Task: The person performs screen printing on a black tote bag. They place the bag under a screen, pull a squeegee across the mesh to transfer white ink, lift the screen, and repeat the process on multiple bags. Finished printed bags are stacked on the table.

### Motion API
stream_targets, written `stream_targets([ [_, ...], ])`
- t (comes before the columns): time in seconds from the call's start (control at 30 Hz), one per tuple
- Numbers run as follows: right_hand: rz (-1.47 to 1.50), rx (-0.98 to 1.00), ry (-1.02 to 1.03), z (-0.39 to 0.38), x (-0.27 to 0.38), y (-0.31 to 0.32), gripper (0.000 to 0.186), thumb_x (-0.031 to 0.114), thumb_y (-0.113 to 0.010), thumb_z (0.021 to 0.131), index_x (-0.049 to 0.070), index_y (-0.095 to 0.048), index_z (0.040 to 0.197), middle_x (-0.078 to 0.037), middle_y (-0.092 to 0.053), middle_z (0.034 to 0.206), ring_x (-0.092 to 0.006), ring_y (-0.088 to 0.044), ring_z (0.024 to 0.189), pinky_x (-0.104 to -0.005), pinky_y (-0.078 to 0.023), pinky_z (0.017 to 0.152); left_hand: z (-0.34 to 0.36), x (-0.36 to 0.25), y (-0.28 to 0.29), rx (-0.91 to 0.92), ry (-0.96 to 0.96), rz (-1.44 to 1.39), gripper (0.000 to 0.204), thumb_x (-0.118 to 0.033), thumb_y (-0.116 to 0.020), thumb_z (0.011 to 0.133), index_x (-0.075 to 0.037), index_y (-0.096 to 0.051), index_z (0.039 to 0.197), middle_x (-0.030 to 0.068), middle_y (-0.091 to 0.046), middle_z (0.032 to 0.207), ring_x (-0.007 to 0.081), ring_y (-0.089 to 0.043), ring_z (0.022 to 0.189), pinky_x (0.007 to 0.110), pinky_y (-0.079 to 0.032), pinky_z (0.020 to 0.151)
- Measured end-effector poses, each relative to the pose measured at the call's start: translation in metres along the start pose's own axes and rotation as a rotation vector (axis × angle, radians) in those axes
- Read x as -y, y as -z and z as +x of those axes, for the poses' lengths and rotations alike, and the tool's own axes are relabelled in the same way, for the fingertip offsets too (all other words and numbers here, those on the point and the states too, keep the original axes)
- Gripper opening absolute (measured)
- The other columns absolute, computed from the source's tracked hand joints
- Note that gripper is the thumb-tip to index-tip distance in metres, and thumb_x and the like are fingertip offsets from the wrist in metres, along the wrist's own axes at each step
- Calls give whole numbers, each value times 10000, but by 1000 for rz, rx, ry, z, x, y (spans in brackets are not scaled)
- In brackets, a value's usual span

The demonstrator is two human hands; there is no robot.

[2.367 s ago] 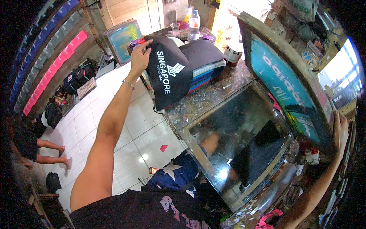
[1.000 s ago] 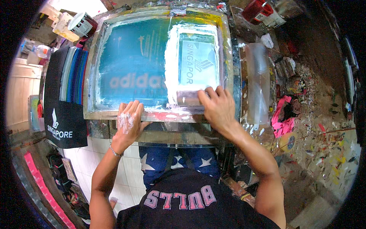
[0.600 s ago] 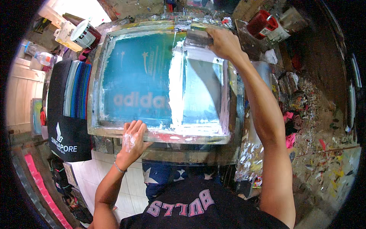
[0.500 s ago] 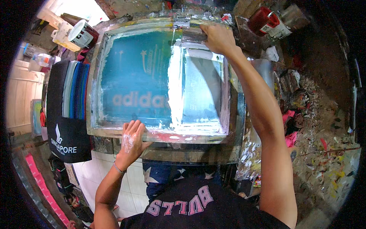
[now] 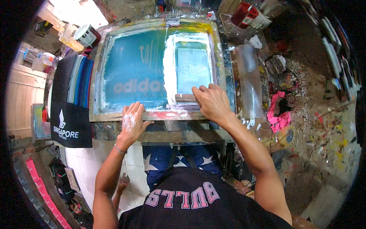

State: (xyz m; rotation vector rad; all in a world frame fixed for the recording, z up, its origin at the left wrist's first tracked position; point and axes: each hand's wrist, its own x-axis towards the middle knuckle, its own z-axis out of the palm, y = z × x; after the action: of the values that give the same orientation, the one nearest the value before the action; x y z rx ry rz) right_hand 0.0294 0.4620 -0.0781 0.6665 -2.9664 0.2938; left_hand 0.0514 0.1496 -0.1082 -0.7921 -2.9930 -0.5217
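Observation:
A wooden-framed printing screen (image 5: 225, 72) lies flat in front of me, its mesh (image 5: 133, 63) teal with faint lettering. White ink rings a narrow window (image 5: 193, 68) on its right side, where a pale bird-like design shows through. My right hand (image 5: 213, 101) is closed on a squeegee (image 5: 186, 98) with a brown edge, down at the window's near end. The hand covers the squeegee's right part. My left hand (image 5: 132, 120), smeared with white ink, grips the near rail of the frame, its fingers over the top and its thumb toward the right.
Black printed bags (image 5: 70, 128) hang at the left beside a stack of coloured fabric edges (image 5: 80, 82). A paint tub (image 5: 87, 36) stands at the far left, a red can (image 5: 242, 15) at the far right. Pink cloth (image 5: 277, 112) and ink-spattered debris lie to the right.
My right hand has drawn the squeegee from the far end of the window to its near end. My left hand remains on the near rail. The view has shifted slightly.

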Motion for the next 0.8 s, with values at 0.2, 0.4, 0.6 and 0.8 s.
stream_targets([
  [0.2,-131,-166,68,-9,9,19,216,215,-675,810,92,-596,969,-102,-649,936,-311,-625,963,-506,-442,905,9,-7,21,-39,-8,0,513,-310,-897,635,-39,-573,926,109,-573,915,316,-575,918,438,-398,826],
  [0.4,-164,-274,51,-4,25,94,285,307,-677,826,82,-600,982,-142,-652,917,-312,-664,888,-528,-433,912,36,-8,117,-137,-147,45,533,-427,-900,601,-19,-679,863,135,-666,863,340,-641,861,428,-433,873],
  [0.6,-360,-514,-16,84,16,190,549,577,-568,947,40,-673,897,-164,-668,907,-299,-664,862,-428,-503,798,116,-21,248,-104,66,-183,433,-369,-857,716,4,-758,913,64,-681,803,142,-653,811,300,-498,724],
  [0.8,-538,-539,-1,165,-11,267,705,609,-477,954,27,-536,561,-88,-539,548,-217,-578,556,-401,-448,477,157,-13,122,-969,-188,-223,150,-160,-715,917,-56,-739,1023,105,-728,964,244,-680,919,369,-531,856],
])
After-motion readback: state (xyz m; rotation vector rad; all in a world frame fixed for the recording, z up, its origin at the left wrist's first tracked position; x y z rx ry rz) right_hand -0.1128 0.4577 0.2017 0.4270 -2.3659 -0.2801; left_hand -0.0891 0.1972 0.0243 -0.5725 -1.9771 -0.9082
